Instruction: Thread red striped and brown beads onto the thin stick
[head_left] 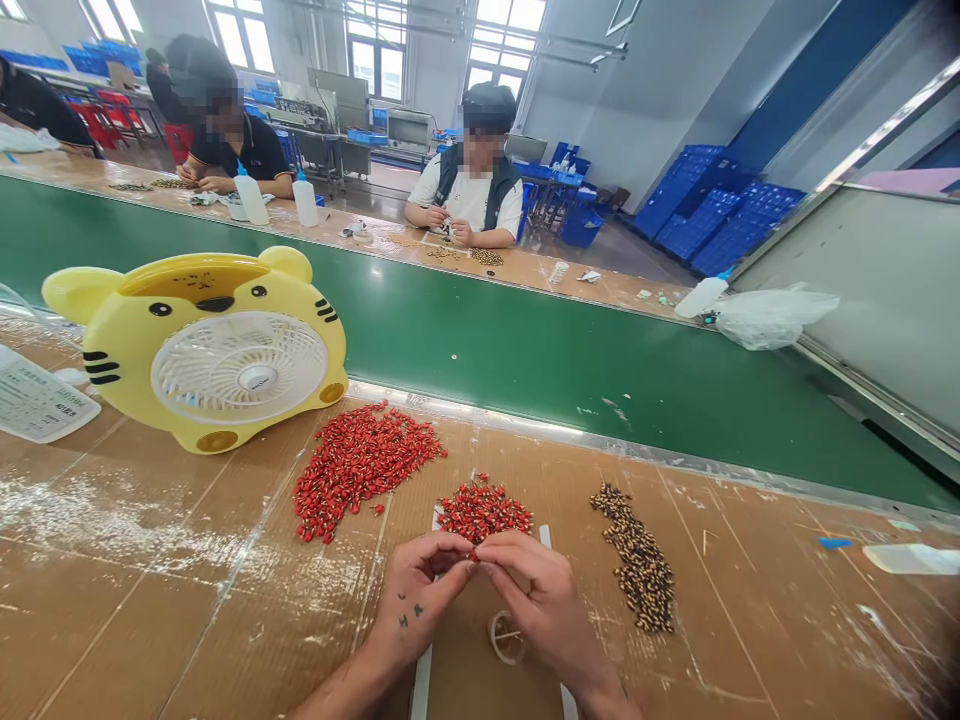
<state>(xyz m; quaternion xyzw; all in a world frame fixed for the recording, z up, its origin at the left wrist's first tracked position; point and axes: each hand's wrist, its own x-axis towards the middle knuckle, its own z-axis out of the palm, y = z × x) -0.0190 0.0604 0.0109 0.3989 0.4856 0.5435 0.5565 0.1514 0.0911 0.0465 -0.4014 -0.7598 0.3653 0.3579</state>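
Observation:
My left hand [424, 590] and my right hand [534, 590] meet at the fingertips, both pinching one small red piece [472, 555]. Just beyond them lies a small heap of red pieces [484, 508] at the far end of a board [480, 690] with white side strips. A larger red heap [360, 465] spreads to the left. Right of my hands runs a long pile of small black and gold pieces [641, 565]. A round clear ring-shaped dish [508, 638] sits on the board, partly covered by my right hand.
A yellow tiger-shaped fan [202, 350] stands at the left, beside a labelled bottle [41, 395]. The green belt [487, 340] crosses behind the brown table [247, 610]. Another bottle [911, 559] lies at the right. Several people sit across the belt; one person [469, 190] handles small pieces.

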